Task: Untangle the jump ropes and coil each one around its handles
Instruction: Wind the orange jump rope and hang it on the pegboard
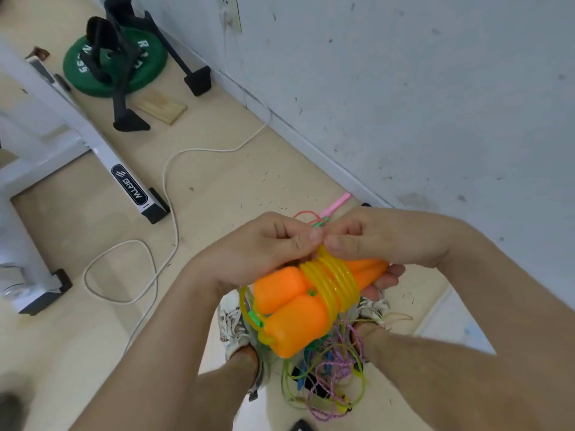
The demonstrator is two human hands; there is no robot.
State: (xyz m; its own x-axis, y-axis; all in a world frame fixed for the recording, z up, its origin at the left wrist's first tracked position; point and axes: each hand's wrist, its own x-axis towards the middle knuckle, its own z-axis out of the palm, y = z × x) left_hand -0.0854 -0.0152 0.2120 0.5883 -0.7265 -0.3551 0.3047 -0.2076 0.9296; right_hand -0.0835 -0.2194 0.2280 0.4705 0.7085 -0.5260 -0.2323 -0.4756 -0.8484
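Orange rope-wound handles sit beneath left hand and right hand, both gripping.

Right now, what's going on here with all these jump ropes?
A person is finishing one rope. The right hand grips the two orange handles, held side by side, with the yellow rope wound round them in several turns. The left hand pinches the rope at the top of the coil. A tangle of purple and green ropes lies on the floor below, not yet sorted.

Bright, even indoor light; soft shadows; wide-angle bending at edges; slight overall softness.
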